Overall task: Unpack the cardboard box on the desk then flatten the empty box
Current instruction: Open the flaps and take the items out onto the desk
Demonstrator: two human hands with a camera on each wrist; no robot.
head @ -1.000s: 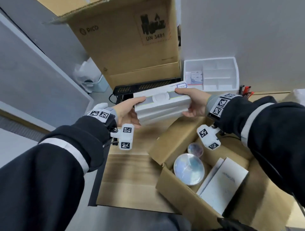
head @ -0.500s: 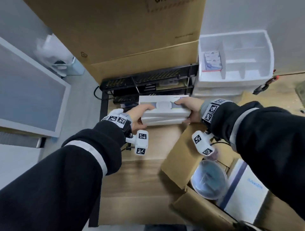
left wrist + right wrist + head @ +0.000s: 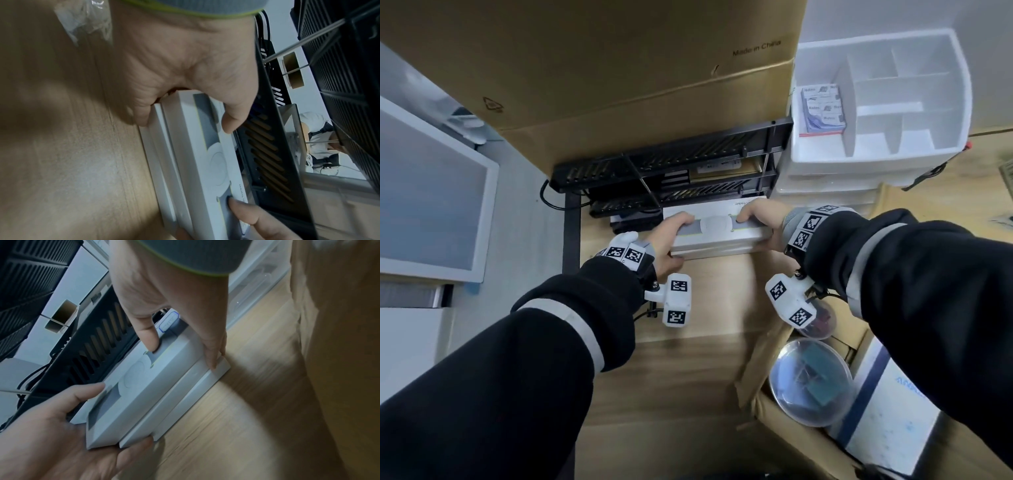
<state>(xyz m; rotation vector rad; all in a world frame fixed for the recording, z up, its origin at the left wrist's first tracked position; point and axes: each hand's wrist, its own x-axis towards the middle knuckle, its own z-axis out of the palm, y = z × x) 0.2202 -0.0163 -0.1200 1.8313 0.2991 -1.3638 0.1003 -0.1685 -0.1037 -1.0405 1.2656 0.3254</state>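
Observation:
A stack of flat white boxes [image 3: 717, 234] lies low over the wooden desk [image 3: 688, 377], right in front of a black rack; whether it touches the wood I cannot tell. My left hand [image 3: 674, 240] grips its left end, thumb on top and fingers underneath. My right hand [image 3: 760, 229] grips the right end the same way. The left wrist view shows my left hand [image 3: 185, 123] round the stack [image 3: 197, 162]. In the right wrist view, my right hand [image 3: 183, 353] holds the stack [image 3: 144, 386]. The open cardboard box [image 3: 798, 442] sits at the lower right, holding two clear domed containers [image 3: 811, 380] and a white box [image 3: 887, 414].
A black mesh rack [image 3: 671, 178] stands just behind the stack, under a large brown carton [image 3: 619, 85]. A white compartment organizer [image 3: 876, 102] with a pack of notes [image 3: 822, 109] is at the back right. The desk's left edge [image 3: 571, 240] drops to the floor beside a white panel [image 3: 431, 192].
Both hands have carried the stack of white boxes away from me and down, from mid-air to desk level in front of the black rack.

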